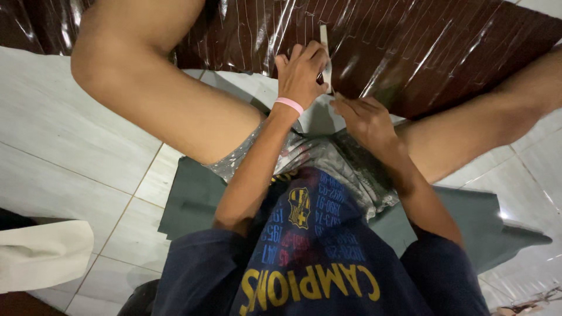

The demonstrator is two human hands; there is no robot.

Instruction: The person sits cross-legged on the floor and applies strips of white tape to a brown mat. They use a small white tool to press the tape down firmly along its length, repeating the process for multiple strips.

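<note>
Sitting on pale floor tiles (pixel 70 146), the person is pinching a thin whitish strip (pixel 324 44) in the closed left hand (pixel 301 73) against a glossy dark-brown plastic-wrapped sheet (pixel 421 52); the right hand (pixel 366 120), half-curled (apparently empty), is resting at the sheet's near edge, so steady alignment seems needed.

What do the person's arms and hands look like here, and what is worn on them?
Both arms are bare below short dark navy sleeves. The left hand has a pink wristband at the wrist. The right hand wears nothing; no gloves or rings are visible.
</note>
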